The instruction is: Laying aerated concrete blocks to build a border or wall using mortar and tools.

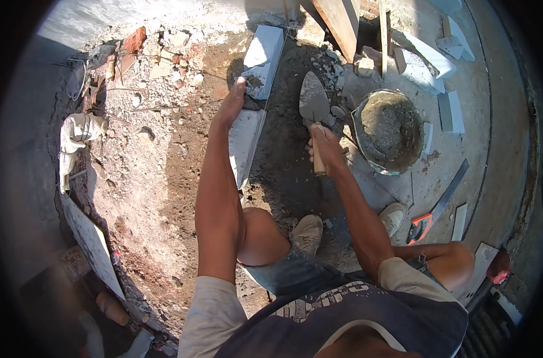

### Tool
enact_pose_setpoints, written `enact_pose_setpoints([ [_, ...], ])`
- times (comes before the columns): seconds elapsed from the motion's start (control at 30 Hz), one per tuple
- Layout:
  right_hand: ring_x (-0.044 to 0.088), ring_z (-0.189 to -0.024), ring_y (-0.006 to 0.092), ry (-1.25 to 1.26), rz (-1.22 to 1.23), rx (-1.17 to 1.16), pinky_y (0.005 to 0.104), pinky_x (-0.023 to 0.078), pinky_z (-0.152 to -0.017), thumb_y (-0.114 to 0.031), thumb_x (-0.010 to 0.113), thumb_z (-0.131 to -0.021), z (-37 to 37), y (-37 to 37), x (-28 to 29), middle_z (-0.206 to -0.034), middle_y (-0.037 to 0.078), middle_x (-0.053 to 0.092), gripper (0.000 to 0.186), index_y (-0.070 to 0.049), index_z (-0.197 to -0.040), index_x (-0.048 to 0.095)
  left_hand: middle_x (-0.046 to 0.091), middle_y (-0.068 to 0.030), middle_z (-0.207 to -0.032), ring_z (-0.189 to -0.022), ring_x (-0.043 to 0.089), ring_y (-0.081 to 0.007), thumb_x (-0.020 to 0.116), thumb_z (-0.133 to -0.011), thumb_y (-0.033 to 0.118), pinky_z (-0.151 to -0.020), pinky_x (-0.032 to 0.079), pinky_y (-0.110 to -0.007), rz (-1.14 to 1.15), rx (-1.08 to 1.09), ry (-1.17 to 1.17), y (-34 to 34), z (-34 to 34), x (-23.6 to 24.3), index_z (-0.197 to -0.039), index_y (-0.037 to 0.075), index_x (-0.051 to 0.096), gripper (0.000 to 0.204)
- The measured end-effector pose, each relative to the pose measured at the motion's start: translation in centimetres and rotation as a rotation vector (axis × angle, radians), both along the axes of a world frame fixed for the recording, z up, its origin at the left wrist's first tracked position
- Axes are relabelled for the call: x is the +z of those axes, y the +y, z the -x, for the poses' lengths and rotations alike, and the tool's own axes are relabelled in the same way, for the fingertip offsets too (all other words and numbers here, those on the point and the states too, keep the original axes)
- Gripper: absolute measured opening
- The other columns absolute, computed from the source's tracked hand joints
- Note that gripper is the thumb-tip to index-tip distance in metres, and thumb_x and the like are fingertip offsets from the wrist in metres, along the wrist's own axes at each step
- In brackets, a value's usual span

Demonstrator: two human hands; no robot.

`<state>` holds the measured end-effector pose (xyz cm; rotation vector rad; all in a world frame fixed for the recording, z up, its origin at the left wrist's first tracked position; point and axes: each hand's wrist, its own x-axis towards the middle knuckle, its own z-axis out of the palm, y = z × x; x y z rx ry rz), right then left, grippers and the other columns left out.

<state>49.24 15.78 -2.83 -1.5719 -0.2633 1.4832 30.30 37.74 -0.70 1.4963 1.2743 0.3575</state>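
Observation:
My right hand (327, 149) is closed round the wooden handle of a trowel (314, 98). The trowel's broad blade points away from me and carries grey mortar. My left hand (231, 104) lies with fingers stretched along the left side of a row of white blocks, near the joint between two of them. The far white block (265, 53) has a smear of mortar on its near end; the nearer white block (245, 140) runs back toward my knee. Some fingers of the left hand are hidden. A thin string line seems to run along the blocks' right edge.
Right of the trowel stands a bucket (388, 131) of grey mortar. Farther right lie a handsaw (438, 203) with an orange handle and several cut white block pieces (450, 112). Rubble (164, 65) covers the left ground; wooden boards (338, 27) lean at the back.

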Motion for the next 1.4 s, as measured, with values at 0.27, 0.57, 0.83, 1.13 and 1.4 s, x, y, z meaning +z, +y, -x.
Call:
enact_pose_setpoints([
  [0.27, 0.046, -0.051, 0.0107, 1.241, -0.021, -0.074, 0.0287, 0.041, -0.047, -0.053, 0.037, -0.102, 1.6, 0.8, -5.5, -0.069, 0.0, 0.049, 0.048, -0.013, -0.126, 0.05, 0.036, -0.0183, -0.154, -0.143, 0.031, -0.028, 0.024, -0.101, 0.062, -0.117, 0.022, -0.035, 0.095, 0.04, -0.092, 0.0, 0.3, 0.0, -0.15, -0.002, 0.031, 0.081],
  [0.57, 0.038, -0.051, 0.0094, 1.162, 0.024, -0.019, 0.0282, 0.039, -0.049, -0.054, 0.03, -0.102, 7.6, -1.6, -1.8, -0.069, 0.0, 0.042, 0.051, -0.011, -0.121, 0.049, 0.036, -0.016, -0.153, -0.14, 0.035, -0.0263, 0.025, -0.103, 0.058, -0.116, 0.025, -0.038, 0.141, 0.005, -0.067, -0.7, 0.1, 1.4, -0.15, 0.001, 0.033, 0.074],
  [0.83, 0.043, -0.045, 0.0088, 0.841, 0.074, 0.257, 0.0279, 0.043, -0.043, -0.06, 0.041, -0.099, 3.4, -6.7, 2.3, -0.067, 0.001, 0.046, 0.052, -0.011, -0.116, 0.048, 0.041, -0.0194, -0.149, -0.138, 0.038, -0.0253, 0.034, -0.103, 0.052, -0.113, 0.028, -0.035, 0.005, 0.098, -0.029, -0.6, 1.3, 1.0, -0.15, 0.001, 0.033, 0.07],
  [1.13, 0.05, -0.055, 0.0107, 0.445, 0.077, 0.071, 0.0287, 0.048, -0.046, -0.054, 0.048, -0.099, 0.8, 5.4, -1.1, -0.074, 0.002, 0.048, 0.046, -0.01, -0.112, 0.047, 0.057, -0.0186, -0.135, -0.12, 0.056, -0.0249, 0.056, -0.099, 0.025, -0.102, 0.042, -0.033, -0.122, 0.07, 0.068, -0.6, -2.0, -0.6, -0.15, 0.002, 0.034, 0.06],
  [1.4, 0.046, -0.05, 0.0107, 0.481, 0.032, 0.276, 0.0288, 0.044, -0.043, -0.051, 0.047, -0.1, 5.7, -2.9, 3.0, -0.07, 0.002, 0.046, 0.046, -0.007, -0.115, 0.048, 0.059, -0.0156, -0.132, -0.115, 0.059, -0.0226, 0.058, -0.098, 0.024, -0.098, 0.045, -0.034, -0.063, 0.145, 0.013, -1.1, -0.1, 0.7, -0.147, 0.001, 0.039, 0.058],
])
